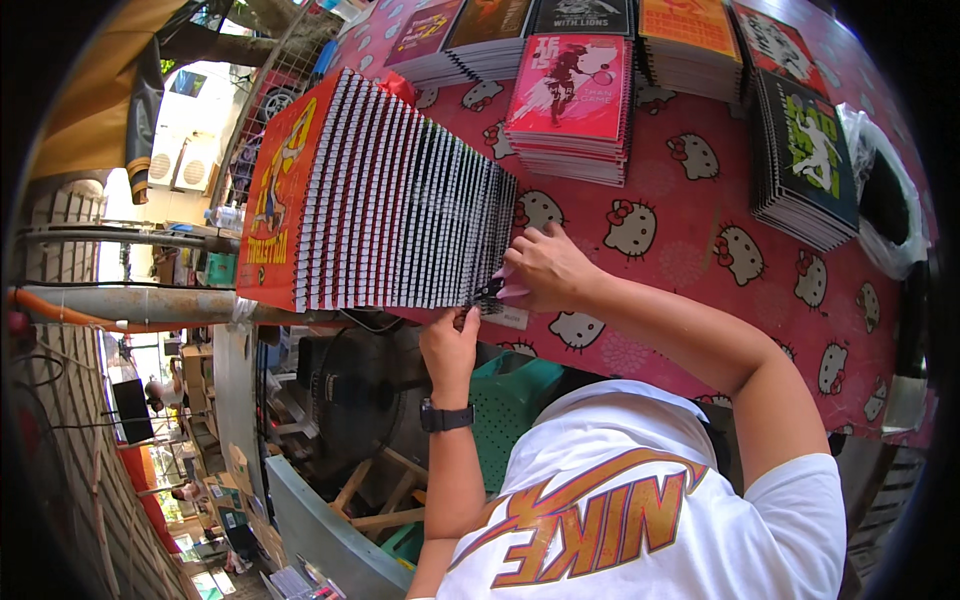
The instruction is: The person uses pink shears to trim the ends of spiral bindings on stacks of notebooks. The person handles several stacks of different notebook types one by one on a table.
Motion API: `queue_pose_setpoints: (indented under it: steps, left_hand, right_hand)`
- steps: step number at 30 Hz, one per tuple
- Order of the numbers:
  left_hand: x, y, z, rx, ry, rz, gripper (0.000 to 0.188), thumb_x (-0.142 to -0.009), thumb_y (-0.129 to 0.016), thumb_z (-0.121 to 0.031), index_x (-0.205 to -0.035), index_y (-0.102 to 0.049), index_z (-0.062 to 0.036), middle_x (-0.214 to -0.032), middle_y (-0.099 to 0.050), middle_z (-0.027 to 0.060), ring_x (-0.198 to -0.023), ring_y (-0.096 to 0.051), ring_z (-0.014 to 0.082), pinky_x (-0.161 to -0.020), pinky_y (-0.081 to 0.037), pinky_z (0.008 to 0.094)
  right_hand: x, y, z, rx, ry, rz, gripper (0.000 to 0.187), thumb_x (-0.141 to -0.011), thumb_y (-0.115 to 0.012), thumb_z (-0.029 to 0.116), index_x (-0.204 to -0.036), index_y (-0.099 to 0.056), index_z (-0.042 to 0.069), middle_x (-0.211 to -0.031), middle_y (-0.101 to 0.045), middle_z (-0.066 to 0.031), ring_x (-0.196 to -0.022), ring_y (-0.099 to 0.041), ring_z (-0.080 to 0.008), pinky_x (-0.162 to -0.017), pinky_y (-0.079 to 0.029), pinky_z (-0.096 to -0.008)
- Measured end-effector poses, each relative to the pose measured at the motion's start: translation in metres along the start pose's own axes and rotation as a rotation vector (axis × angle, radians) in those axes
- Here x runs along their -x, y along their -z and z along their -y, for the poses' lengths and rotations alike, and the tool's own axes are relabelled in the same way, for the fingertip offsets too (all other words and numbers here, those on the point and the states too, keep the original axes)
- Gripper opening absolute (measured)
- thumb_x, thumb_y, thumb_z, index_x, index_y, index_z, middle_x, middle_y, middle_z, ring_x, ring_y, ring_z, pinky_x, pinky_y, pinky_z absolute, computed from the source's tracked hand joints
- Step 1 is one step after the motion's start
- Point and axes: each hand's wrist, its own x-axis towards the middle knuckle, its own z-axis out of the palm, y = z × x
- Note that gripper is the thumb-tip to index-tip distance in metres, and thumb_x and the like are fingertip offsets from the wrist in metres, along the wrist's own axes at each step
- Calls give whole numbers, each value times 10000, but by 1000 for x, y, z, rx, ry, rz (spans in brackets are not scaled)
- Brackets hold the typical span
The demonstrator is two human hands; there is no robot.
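A long row of spiral-bound notebooks (400, 210) leans on the table's left side, coil spines toward me and an orange-red cover (280, 200) at its left end. At the row's near right end, my right hand (548, 268) is closed around a small tool with pale pink handles (512, 287). Its dark tip meets the coil ends; the exact kind is unclear. Just below, my left hand (450, 345), a dark watch (447, 416) on its wrist, is closed with thumb and fingers together at the corner of the last notebooks. What it pinches is hidden.
On the pink patterned tablecloth (680, 225) stand more notebook stacks, including a pink-covered stack (570, 100) and a black-covered one (805, 160). A clear plastic bag (900, 245) lies at the right. Below the table edge are a green chair (510, 410) and a black fan (365, 385).
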Motion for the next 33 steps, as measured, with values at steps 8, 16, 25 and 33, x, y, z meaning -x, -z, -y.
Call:
queue_pose_setpoints:
  steps: [8, 16, 25, 33]
  left_hand:
    - [-1, -4, 2, -1, -23, -35, 256, -781, -675, -239, -771, -658, 16, -655, -644, 148, -599, -642, 277, -572, -484, 352]
    - [0, -6, 1, 22, 30, -53, 256, -777, -678, -240, -773, -661, 15, -656, -644, 149, -597, -641, 280, -573, -485, 352]
    - [-2, -11, -6, -28, 29, -13, 275, -779, -669, -277, -768, -671, -3, -649, -632, 156, -602, -630, 298, -579, -475, 362]
    - [-5, -14, -1, -51, 62, 41, 279, -777, -658, -287, -779, -681, -9, -649, -626, 166, -599, -622, 311, -581, -474, 380]
  right_hand:
    - [1, -8, 1, -45, -21, 80, 412, -697, -686, 445, -844, -617, 66, -818, -609, -101, -843, -598, -263, -726, -458, -404]
    - [-4, -2, 0, -280, -200, 374, 409, -716, -674, 451, -810, -615, 57, -788, -618, -114, -794, -618, -290, -677, -478, -412]
    - [6, -4, -4, 72, -22, 65, 477, -666, -701, 462, -917, -593, 71, -908, -570, -84, -951, -537, -247, -795, -417, -428]
    - [6, -8, -4, -271, -192, 247, 408, -695, -686, 445, -795, -612, 56, -728, -614, -99, -676, -622, -291, -613, -492, -395]
